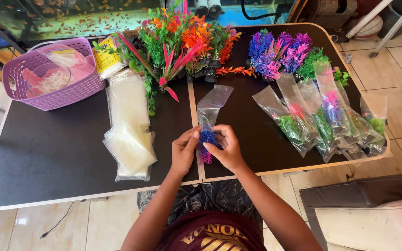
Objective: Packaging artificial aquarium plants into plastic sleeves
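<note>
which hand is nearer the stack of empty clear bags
Left. The left hand is just right of the bag stack; the right hand is farther right, past the blue plant both hold.

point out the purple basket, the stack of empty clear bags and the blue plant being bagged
purple basket (77, 88): head view, front wall
stack of empty clear bags (129, 130): head view, middle of the pile
blue plant (207, 137): head view, fronds between the hands

A blue and pink plastic plant, a lilac basket, a black table.
</note>
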